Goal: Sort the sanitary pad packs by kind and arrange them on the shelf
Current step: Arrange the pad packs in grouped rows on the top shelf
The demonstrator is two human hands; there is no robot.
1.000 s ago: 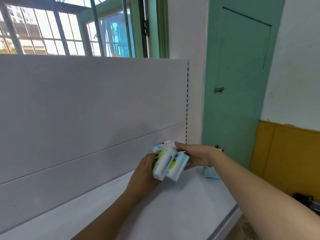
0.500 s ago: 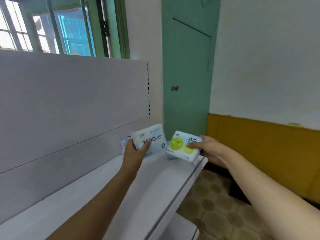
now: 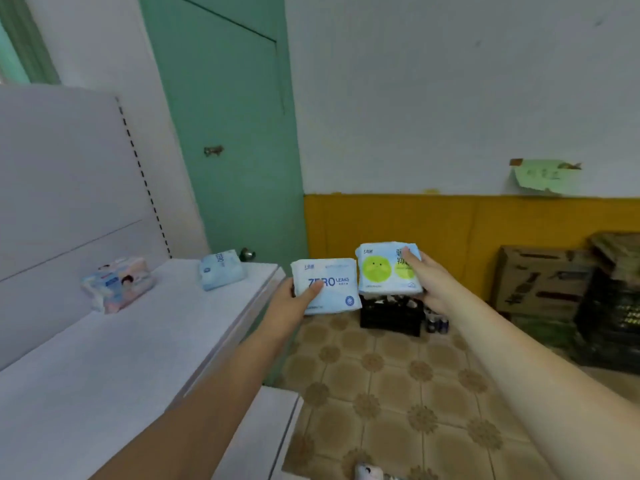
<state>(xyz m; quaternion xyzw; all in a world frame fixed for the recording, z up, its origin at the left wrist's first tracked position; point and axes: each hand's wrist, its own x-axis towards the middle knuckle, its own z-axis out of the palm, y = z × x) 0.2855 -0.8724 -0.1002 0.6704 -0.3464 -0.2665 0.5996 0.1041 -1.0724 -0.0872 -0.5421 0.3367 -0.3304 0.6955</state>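
My left hand (image 3: pixel 294 301) grips a pale blue pack printed "ZERO LEAKS" (image 3: pixel 329 284) just past the right end of the white shelf (image 3: pixel 114 358). My right hand (image 3: pixel 427 280) holds a pack with green round faces (image 3: pixel 384 268) beside it, over the floor. On the shelf lie another pale blue ZERO pack (image 3: pixel 221 270) near the far corner and a pink-and-blue pack with a child's picture (image 3: pixel 117 284) against the back panel.
A green door (image 3: pixel 225 133) stands behind the shelf end. A black crate (image 3: pixel 391 317) sits on the tiled floor below the held packs. Cardboard boxes (image 3: pixel 543 282) and dark crates stack at the right. A lower shelf board (image 3: pixel 263 434) juts out underneath.
The view has swung right. Both hands have carried their packs off the shelf end to the right and apart, so both printed faces show; two packs stay on the shelf.
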